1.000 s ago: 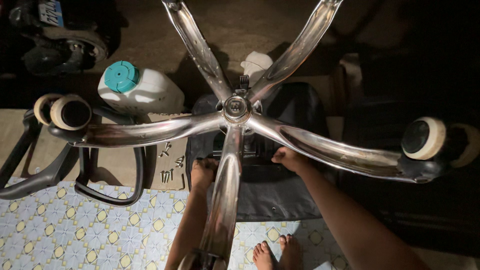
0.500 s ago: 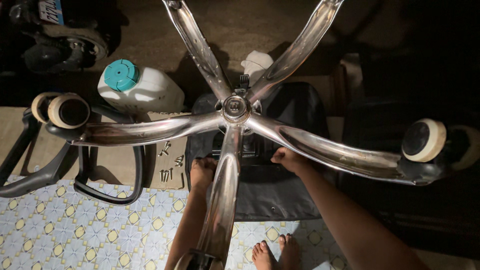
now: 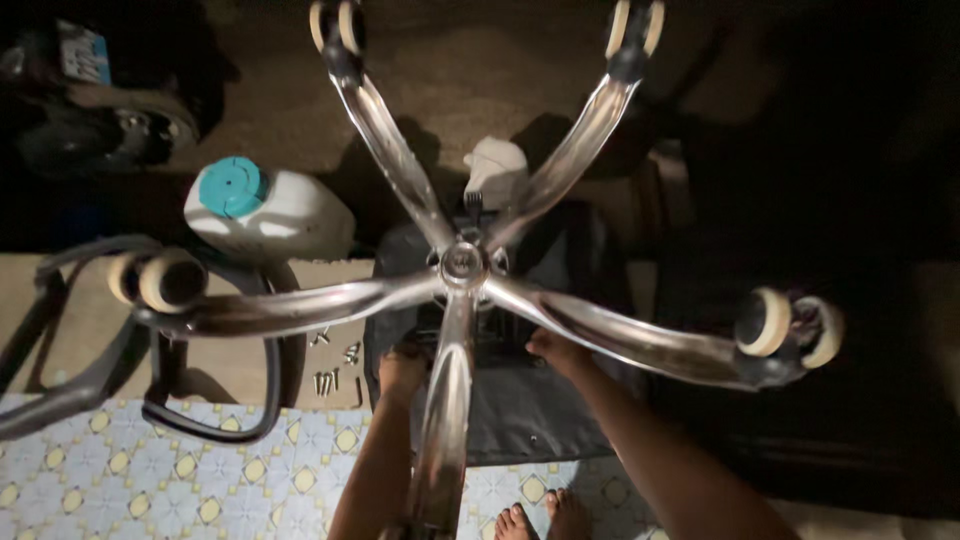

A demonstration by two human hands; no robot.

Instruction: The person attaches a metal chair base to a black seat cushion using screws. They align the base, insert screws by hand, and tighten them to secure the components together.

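Five curved chrome legs (image 3: 300, 308), cream casters (image 3: 765, 322).

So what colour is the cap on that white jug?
Teal, on the white jug; head view shows it.
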